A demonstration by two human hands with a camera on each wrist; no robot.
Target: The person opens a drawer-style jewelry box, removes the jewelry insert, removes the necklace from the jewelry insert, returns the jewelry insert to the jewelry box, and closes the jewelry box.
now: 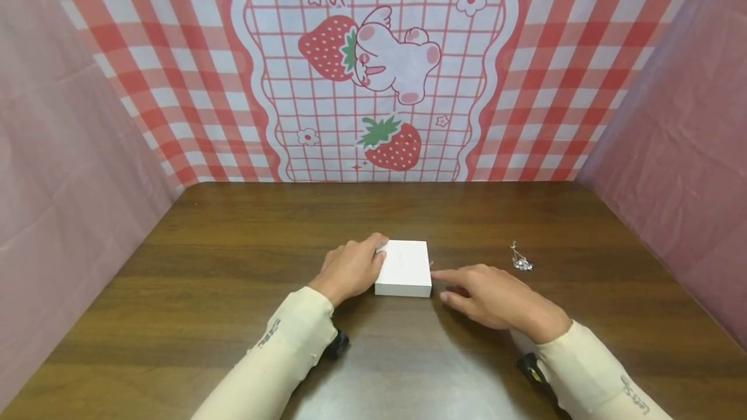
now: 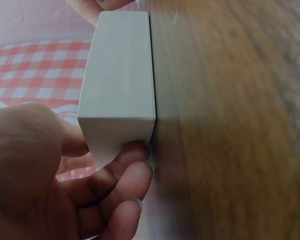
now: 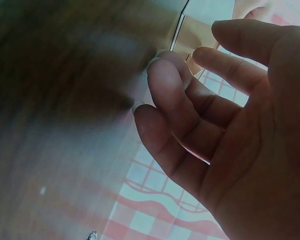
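Note:
A flat white square box (image 1: 404, 263) lies on the brown wooden table, faint small print on its top. Along its left side my left hand (image 1: 353, 269) holds it. In the left wrist view, curled fingertips (image 2: 135, 172) rest low against the end of the box (image 2: 117, 70). At the opposite side is my right hand (image 1: 496, 297), index fingertip right at the box wall and thumb apart from it. The right wrist view shows that index finger (image 3: 225, 67) beside a small tan tab (image 3: 192, 65) at the box's side; the other fingers are loosely bent.
A small glittering silvery trinket (image 1: 521, 261) with a thin stem lies on the table (image 1: 262, 225), to the right of the box. Behind the table hangs a red-and-white checked cloth (image 1: 204, 83) with strawberries, and pink cloth (image 1: 671, 148) closes both sides.

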